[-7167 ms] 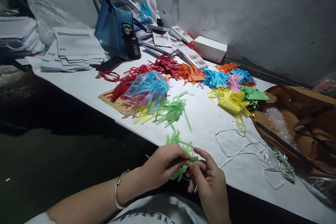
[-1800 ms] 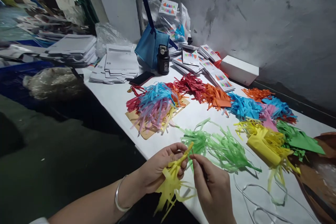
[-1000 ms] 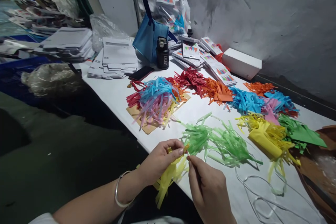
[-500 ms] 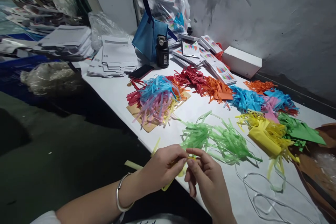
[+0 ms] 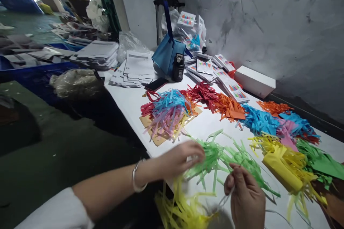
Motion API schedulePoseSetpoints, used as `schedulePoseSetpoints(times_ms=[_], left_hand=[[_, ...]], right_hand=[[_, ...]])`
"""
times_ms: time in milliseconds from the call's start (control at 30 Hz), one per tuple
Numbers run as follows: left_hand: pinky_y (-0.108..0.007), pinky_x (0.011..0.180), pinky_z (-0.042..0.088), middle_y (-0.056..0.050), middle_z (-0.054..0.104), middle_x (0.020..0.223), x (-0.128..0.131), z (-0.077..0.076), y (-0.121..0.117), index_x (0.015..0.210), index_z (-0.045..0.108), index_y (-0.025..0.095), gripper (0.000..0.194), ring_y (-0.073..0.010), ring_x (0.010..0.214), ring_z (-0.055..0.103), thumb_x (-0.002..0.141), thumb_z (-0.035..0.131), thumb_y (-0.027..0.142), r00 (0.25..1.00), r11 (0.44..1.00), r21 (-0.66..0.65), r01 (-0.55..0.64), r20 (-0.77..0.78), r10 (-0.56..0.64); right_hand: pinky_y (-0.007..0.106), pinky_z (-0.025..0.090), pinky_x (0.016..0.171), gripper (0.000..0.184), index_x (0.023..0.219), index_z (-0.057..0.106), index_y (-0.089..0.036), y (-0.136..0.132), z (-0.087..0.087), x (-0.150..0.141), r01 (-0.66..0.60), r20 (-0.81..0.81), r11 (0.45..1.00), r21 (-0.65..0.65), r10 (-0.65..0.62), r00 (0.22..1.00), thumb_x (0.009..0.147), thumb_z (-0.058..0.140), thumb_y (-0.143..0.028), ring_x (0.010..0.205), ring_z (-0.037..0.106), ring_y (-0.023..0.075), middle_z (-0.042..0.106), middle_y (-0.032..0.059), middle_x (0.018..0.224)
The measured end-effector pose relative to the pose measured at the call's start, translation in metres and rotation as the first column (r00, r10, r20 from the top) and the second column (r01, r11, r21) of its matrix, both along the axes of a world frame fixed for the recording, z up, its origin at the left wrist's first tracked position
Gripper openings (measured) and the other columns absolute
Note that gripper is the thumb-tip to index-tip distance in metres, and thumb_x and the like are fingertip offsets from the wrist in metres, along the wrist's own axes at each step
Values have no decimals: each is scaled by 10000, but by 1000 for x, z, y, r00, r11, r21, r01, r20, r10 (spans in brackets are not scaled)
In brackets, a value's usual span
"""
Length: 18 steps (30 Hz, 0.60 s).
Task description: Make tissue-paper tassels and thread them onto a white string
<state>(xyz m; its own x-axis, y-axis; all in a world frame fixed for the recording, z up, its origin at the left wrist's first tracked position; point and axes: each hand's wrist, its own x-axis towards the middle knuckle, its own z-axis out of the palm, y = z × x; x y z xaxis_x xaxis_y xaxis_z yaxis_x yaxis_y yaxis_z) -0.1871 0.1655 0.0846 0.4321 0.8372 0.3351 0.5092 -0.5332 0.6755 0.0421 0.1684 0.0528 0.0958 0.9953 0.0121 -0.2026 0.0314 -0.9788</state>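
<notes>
My left hand (image 5: 185, 159), with a silver bangle at its wrist, is over the near table edge, left of the green tissue tassels (image 5: 211, 155). Motion smears its fingers, so I cannot see whether they hold anything. To its right, my right hand (image 5: 245, 191) is closed in a pinch on a thin pale string (image 5: 225, 198), which trails down to the left. A yellow tissue tassel (image 5: 185, 207) with loose strips hangs at the table edge below my left hand. Its upper end is blurred.
Yellow tissue bundles (image 5: 286, 168), blue fringe (image 5: 259, 120) and orange fringe (image 5: 231, 107) lie along the right side. A mixed tassel pile (image 5: 169, 114) rests on cardboard. Behind stand a black bottle (image 5: 178, 68), a blue bag (image 5: 168, 55), paper stacks (image 5: 138, 66) and a white box (image 5: 255, 80).
My hands were together at the table edge and are now apart, the right one farther right with string. The yellow tassel shows more fully below. The view has shifted.
</notes>
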Motion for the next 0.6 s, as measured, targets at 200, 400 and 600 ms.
schedulePoseSetpoints(times_ms=[200,400,600], left_hand=[[-368,888,454,-145,707,993,-83,18,134,863,749,126,182,-267,989,614,876,567,113,756,904,178,-389,-499,424],[-350,824,424,-151,708,911,-135,28,158,817,748,123,198,-268,943,611,793,568,43,603,837,288,-466,-589,538],[-402,861,389,-124,697,741,-114,9,143,711,727,140,155,-288,884,608,806,692,258,622,878,291,-380,-623,475]], right_hand=[[237,472,532,420,944,741,-148,-7,-9,-13,-123,269,992,-22,124,955,831,694,-550,458,522,107,571,-29,535],[224,422,457,476,871,741,-156,-5,-8,-18,-83,273,994,-69,98,957,782,697,-622,421,492,106,548,-39,495],[206,403,426,491,860,744,-160,-4,-15,-23,-135,252,986,-92,155,955,784,679,-640,404,495,101,562,-31,485]])
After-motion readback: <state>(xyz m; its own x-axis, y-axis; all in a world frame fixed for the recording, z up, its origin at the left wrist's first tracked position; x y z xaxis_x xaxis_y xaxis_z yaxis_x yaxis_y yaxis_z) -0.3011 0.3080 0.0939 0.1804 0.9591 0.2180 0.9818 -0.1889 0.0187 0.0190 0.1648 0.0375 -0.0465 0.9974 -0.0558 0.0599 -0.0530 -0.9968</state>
